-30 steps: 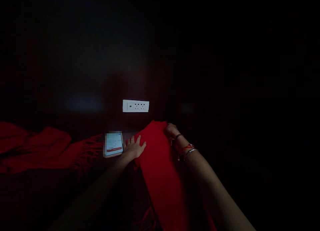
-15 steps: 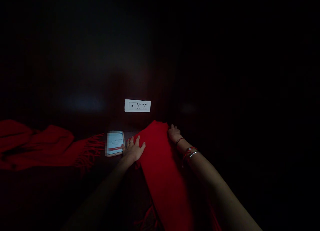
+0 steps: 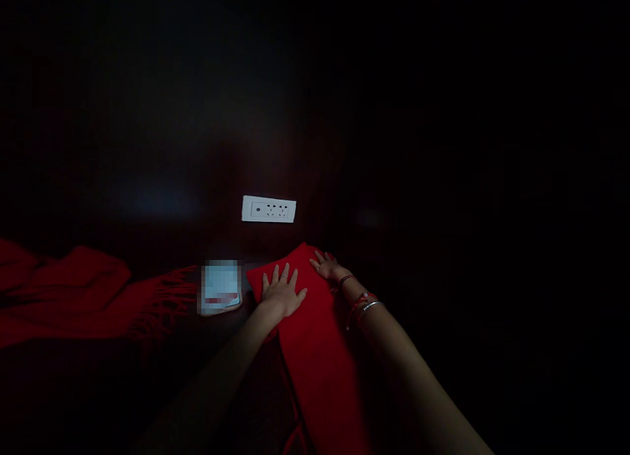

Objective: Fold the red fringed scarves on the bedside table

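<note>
A long red scarf (image 3: pixel 319 363) lies folded lengthwise, running from the middle of the view down to the bottom edge. My left hand (image 3: pixel 283 294) rests flat on its upper part, fingers spread, with a ring on one finger. At the scarf's upper right edge, my right hand (image 3: pixel 329 266) lies on the cloth with fingers stretched out; bracelets circle that wrist. Neither hand grips the fabric. Some fringe shows dimly near the bottom, left of the scarf. The scarf's right side fades into shadow.
A phone (image 3: pixel 221 287) with a lit, partly blurred screen lies left of my left hand. Farther left is a second red fringed scarf (image 3: pixel 73 291), loosely bunched. A white socket panel (image 3: pixel 269 209) sits on the dark wall behind. Most surroundings are too dark to make out.
My left hand has moved right, from the scarf's left edge onto its upper part. My right hand has shifted left onto the cloth, its curled fingers now stretched out.
</note>
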`<state>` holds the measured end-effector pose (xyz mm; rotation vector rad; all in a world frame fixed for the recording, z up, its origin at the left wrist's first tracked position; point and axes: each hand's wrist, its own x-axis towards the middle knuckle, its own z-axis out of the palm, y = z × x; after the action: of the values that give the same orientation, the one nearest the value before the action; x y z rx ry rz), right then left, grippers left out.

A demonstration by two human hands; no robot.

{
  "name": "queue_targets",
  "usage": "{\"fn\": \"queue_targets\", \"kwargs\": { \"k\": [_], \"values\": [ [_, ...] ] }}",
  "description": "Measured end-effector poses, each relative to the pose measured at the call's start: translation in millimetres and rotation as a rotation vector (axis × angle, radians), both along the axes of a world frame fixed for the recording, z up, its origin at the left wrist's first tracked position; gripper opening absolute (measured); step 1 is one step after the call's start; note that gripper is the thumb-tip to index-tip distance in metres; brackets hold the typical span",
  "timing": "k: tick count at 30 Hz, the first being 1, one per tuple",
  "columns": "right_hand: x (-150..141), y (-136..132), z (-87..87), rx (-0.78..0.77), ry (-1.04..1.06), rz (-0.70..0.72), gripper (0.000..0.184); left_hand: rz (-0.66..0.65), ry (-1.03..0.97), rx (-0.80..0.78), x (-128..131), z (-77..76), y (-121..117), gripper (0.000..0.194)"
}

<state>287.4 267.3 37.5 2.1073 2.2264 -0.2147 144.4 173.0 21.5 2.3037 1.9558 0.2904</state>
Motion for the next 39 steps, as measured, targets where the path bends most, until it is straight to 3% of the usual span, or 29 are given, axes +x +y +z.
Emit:
{"fn": "queue_targets", "kwargs": {
  "k": [6,11,15,18,23,29,35,39],
  "values": [
    [-15,-3,8.0,0.073,-0.007,-0.060,0.059,0.002,-0.017,-0.032,-2,0.4,2,0.066],
    [-21,-4,7.5,0.016,-0.032,-0.028,0.060,-0.020,-0.052,-0.037,-2,1.3,2,0.066],
    [-18,-4,9.0,0.055,-0.053,0.027,0.056,-0.022,-0.084,-0.019,-4,1.1,0,0.065],
    [-14,-3,19.7,0.144,-0.072,0.070,0.051,-0.013,-0.112,-0.004,-5,2.1,-2,0.065],
    [6,8,52.6,0.267,-0.139,0.117,0.044,-0.022,-0.130,-0.015,-7,2.9,-2,0.064],
    [25,25,71.7,0.098,-0.252,0.291,0.037,-0.040,-0.133,-0.051,-13,-0.6,4,0.064],
    [19,36,80.8,-0.014,-0.334,0.339,0.029,-0.041,-0.130,-0.112,-17,0.5,5,0.065],
    [14,42,95.0,-0.064,-0.365,0.401,0.034,-0.056,-0.123,-0.148,-21,3.4,5,0.065]
  ]
}}
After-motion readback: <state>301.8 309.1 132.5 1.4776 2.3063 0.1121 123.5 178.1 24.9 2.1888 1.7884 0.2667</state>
